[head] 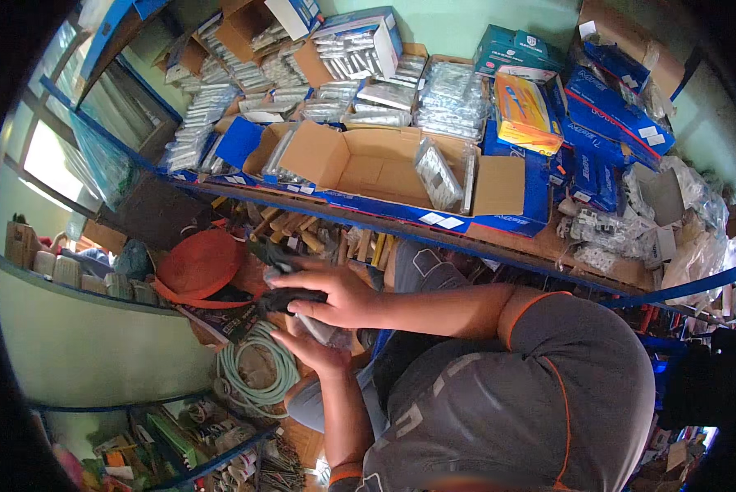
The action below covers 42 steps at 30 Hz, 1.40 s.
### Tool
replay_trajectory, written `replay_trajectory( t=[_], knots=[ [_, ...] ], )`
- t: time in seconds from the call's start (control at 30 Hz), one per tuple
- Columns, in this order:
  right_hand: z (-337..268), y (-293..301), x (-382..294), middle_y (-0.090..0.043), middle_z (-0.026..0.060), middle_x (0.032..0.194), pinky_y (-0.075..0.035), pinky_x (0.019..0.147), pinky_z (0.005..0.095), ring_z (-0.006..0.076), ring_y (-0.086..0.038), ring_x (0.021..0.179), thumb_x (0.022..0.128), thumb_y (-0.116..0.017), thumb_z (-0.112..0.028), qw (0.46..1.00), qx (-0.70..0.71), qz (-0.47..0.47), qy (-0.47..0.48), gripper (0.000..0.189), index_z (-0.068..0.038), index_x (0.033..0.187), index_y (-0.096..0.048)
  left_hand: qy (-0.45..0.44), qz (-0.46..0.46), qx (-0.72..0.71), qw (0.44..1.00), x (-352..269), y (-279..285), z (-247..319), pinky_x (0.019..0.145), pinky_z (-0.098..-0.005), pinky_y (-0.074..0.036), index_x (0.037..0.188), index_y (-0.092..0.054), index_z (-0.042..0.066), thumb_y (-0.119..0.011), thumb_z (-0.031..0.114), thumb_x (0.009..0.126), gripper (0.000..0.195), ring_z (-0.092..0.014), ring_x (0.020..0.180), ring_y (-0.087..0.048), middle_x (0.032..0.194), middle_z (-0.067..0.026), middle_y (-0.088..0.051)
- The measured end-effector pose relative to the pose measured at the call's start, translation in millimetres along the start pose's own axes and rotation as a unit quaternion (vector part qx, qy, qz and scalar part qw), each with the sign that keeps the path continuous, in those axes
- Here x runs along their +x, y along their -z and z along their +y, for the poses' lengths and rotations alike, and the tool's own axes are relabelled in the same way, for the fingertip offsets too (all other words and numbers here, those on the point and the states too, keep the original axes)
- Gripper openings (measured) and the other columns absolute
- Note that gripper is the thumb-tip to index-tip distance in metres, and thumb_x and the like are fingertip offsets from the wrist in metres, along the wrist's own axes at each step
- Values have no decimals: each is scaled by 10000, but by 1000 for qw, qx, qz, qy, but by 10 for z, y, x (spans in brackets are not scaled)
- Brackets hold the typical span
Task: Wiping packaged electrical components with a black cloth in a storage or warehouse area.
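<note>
My right hand holds a dark, soft-looking item, probably a cloth, bunched around its fingers. It presses this against a plastic-wrapped package. Under that package, my left hand supports it with the palm turned up. What the wrapping contains is mostly hidden by my fingers. Both hands are above the floor, next to a coil of pale green hose and a roll of orange-red flat strap or hose.
A blue-edged shelf bears an open cardboard box with wrapped metal pieces. Behind stand more packed boxes and a yellow box. Wooden handles stick out beneath the shelf. A lower rack holds assorted goods.
</note>
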State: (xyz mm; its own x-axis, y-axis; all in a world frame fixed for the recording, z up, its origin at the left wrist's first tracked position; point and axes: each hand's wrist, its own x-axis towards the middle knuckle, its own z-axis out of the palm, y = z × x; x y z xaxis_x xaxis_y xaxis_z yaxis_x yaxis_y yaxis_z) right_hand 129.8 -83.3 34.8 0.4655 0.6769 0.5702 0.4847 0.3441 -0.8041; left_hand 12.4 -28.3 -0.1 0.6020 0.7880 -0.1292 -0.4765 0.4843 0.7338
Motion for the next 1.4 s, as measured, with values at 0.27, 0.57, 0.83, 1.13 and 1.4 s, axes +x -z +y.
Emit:
replay_trajectory(
  t=[0.27,0.57,0.83,1.13,1.4],
  knots=[
    [48,-56,99,-584,180,1458,-443,1136,422,313,-562,1370,979,-742,-212,988,87,109,-69,602,-83,1519,-508,-72,-109,187,974,-64,47,-104,1204,-480,-372,1637,-257,11,-333,822,991,1040,-342,1464,-450,1592,-192,-427],
    [-111,-150,-124,-398,257,1593,-272,1256,504,412,-302,1549,984,-694,-209,997,15,12,-71,656,-126,1589,-456,-57,-48,78,994,213,101,-54,1166,-483,-410,1579,-366,30,-210,727,1069,878,-315,1392,-517,1509,-171,-514],
    [-102,8,-234,-611,254,1402,-383,1173,502,429,-494,1424,969,-738,-230,994,39,-75,-63,249,-119,1186,-789,-33,-9,-116,993,359,140,-180,1264,-512,-296,1600,-364,35,-324,789,1012,957,-368,1487,-403,1633,-179,-393],
    [-40,9,-243,-629,211,1370,-389,1170,477,398,-554,1362,856,-799,-134,993,94,-64,-31,395,-107,1247,-747,21,-251,-202,947,451,371,-116,1233,-566,-344,1609,-374,137,-311,833,981,939,-411,1487,-406,1633,-197,-399],
    [-3,119,-122,-396,172,1605,-248,1270,430,303,-351,1536,800,-643,-8,978,163,120,-50,796,-79,1563,-426,63,-132,-221,964,408,389,-163,1214,-535,-384,1577,-422,114,-390,770,996,877,-365,1434,-479,1569,-148,-482]
  ],
)
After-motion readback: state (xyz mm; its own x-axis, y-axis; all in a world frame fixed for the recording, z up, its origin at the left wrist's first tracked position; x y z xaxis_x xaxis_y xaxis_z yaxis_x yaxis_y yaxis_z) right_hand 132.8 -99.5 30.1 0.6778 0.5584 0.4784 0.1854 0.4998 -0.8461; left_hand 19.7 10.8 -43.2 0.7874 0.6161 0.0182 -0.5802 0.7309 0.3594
